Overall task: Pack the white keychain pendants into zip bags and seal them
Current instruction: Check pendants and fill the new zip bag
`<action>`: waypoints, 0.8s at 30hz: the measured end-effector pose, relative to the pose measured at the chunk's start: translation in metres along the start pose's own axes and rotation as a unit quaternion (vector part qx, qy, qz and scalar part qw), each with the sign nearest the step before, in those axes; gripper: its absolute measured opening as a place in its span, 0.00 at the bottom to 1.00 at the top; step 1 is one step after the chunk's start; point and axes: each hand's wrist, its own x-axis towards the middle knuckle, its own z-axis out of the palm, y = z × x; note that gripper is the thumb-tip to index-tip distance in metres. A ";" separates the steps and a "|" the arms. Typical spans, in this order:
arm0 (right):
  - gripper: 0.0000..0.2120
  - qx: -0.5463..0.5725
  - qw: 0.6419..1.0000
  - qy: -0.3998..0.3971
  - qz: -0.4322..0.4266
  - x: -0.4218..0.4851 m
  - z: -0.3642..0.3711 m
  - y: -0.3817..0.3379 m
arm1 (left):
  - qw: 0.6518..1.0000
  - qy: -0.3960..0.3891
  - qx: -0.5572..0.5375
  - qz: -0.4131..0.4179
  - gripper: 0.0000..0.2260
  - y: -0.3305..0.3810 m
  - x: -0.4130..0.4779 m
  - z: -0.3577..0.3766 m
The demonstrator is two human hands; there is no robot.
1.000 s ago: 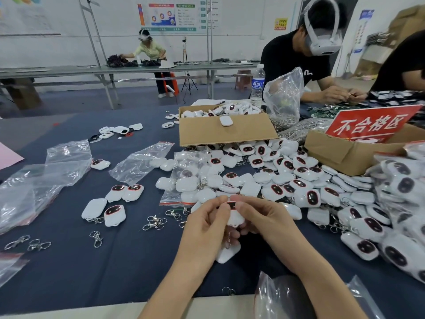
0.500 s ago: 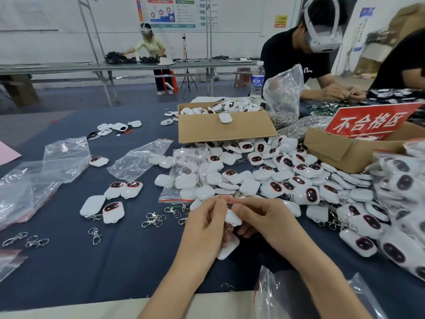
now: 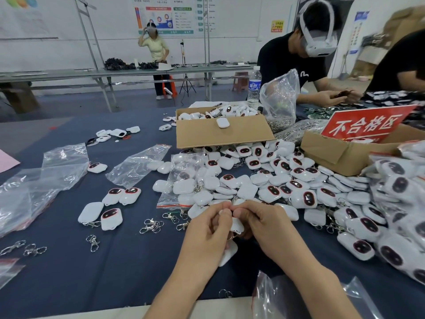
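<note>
Pinching one white pendant (image 3: 237,224) between them, the left hand (image 3: 207,231) and right hand (image 3: 266,224) meet fingertip to fingertip, fingers of both curled round it. A second pendant (image 3: 228,254) shows just under the left hand; cannot tell if it's held or lying on the cloth. Just beyond the hands sits a big loose pile of pendants (image 3: 264,180), some face up with dark red-rimmed ovals, some face down. Beyond and left of the left hand, a zip bag (image 3: 181,178) lies flat, partly filled with pendants, its red strip end nearest the hands. Left of the left hand, loose metal clasps (image 3: 151,225) lie on the dark blue table cloth (image 3: 69,268), then four separate pendants (image 3: 111,218) farther left. Empty clear bags (image 3: 138,164) lie well left and beyond. Far beyond the hands an open cardboard box (image 3: 220,134) holds more pendants. Right of the right hand is a heap of bagged pendants (image 3: 400,203); beyond it is a second box (image 3: 333,155) with a red sign (image 3: 365,125). A clear bag (image 3: 271,298) lies at the right forearm, by the near table edge.
</note>
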 end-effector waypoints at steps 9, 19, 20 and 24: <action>0.08 -0.203 0.970 0.031 -0.132 -0.001 0.003 0.001 | 0.999 0.035 0.034 -0.017 0.09 0.003 0.002 0.000; 0.23 -0.278 0.952 0.124 -0.034 0.007 -0.011 0.018 | 0.995 0.075 0.059 -0.024 0.07 0.079 0.083 -0.001; 0.25 -0.292 0.952 0.096 -0.013 0.008 -0.011 0.022 | 0.996 0.075 0.044 -0.024 0.09 0.093 0.113 -0.003; 0.25 -0.275 0.959 0.074 -0.005 0.014 -0.013 0.028 | 0.988 0.145 -0.041 -0.045 0.12 0.143 0.200 -0.018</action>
